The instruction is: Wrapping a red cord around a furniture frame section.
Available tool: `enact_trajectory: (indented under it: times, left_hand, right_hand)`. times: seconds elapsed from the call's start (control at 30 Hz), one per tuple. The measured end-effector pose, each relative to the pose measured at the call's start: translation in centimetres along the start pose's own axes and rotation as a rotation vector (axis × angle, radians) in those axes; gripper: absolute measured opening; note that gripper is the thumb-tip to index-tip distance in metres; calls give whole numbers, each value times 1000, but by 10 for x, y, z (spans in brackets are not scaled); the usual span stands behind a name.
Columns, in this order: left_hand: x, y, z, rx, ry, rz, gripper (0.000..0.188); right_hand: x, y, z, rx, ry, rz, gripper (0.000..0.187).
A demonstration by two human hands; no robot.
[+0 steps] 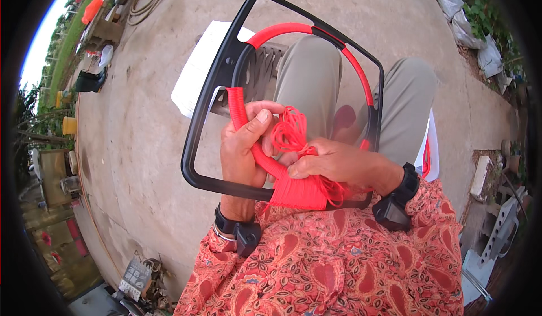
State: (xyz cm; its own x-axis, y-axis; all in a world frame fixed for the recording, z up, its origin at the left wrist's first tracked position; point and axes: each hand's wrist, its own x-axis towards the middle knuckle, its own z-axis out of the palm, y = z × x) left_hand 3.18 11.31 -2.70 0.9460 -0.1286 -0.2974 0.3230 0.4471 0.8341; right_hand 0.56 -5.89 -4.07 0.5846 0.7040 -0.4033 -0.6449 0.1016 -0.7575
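Observation:
A black rectangular frame [199,138] with a round ring [279,29] inside it lies over my lap, tilted. Red cord is wound tightly around several stretches of the ring, with black showing between them. At the bottom a broad red wrapped band [299,193] joins the ring to the frame. My left hand [236,152] is closed around the ring's lower left, thumb on the cord. A looped bundle of red cord [291,132] sticks up between my hands. My right hand [347,164] pinches the bundle's lower part just above the band; its fingertips are partly hidden.
White sheets [189,87] rest on a grey slatted stool beyond my left hand. A white container [433,149] with red cord stands beside my right leg. Farther off lie a coiled hose [148,2], black boots [90,82] and pale sacks [464,29] along the concrete's edge.

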Motion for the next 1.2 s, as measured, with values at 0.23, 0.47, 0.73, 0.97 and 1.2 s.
enact_trajectory:
  times: [0.23,0.47,0.73,0.97,1.2]
  left_hand:
    - [3,-2,-9,6,-85,13,25]
    - [5,-1,-6,78,-33,32,23]
    - [10,-7,-12,-55,-181,38,24]
    - [14,-6,-9,-9,-123,43,23]
    - [14,-8,-5,-107,-54,13,22]
  right_hand:
    - [3,4,-2,-110,25,-97,28]
    - [14,8,-3,-61,-6,-181,30]
    - [-3,7,-14,-288,90,-117,38]
    - [-3,4,1,-408,51,-270,38]
    - [2,3,3,-466,24,-214,40]
